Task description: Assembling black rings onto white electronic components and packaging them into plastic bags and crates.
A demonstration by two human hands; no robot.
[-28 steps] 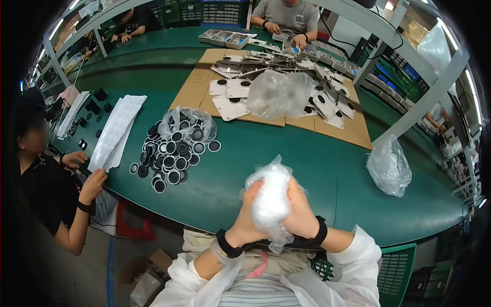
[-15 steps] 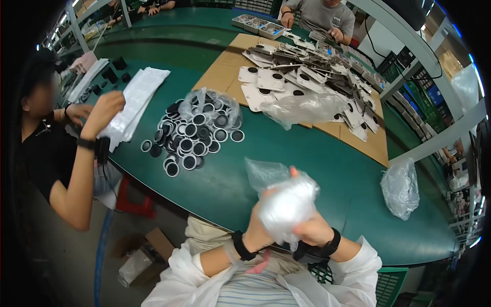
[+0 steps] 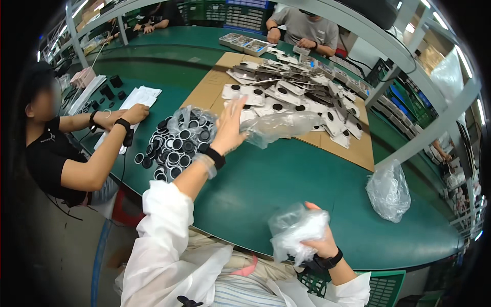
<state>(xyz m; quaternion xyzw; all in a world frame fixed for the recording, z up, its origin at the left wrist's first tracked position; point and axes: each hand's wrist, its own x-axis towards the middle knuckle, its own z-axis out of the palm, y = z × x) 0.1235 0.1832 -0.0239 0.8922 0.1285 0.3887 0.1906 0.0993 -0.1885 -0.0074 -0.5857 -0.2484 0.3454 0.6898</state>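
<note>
My right hand [image 3: 324, 242] is closed around a crumpled clear plastic bag [image 3: 292, 229] above the table's near edge. The bag looks bunched and whitish; whether anything is inside I cannot make out. My left hand [image 3: 230, 129] reaches out over the table with its fingers stretched and nothing in its grasp. It is at the left end of a long clear plastic bag [image 3: 286, 126]; whether they touch is unclear. Just left of it lies a heap of round black discs with pale rims [image 3: 176, 148], partly covered by another clear bag [image 3: 190, 116].
A big pile of white plates with black round spots [image 3: 302, 89] lies on cardboard [image 3: 202, 92]. One more crumpled bag [image 3: 389, 192] sits at the right beside a grey frame post [image 3: 424, 130]. Co-workers sit at the left and far side. Grey trays [image 3: 243, 43] stand at the back.
My left hand has left the bunched bag and moved forward and left, opening its fingers. The right hand keeps the bag. The left co-worker's hands have shifted over the white sheets.
</note>
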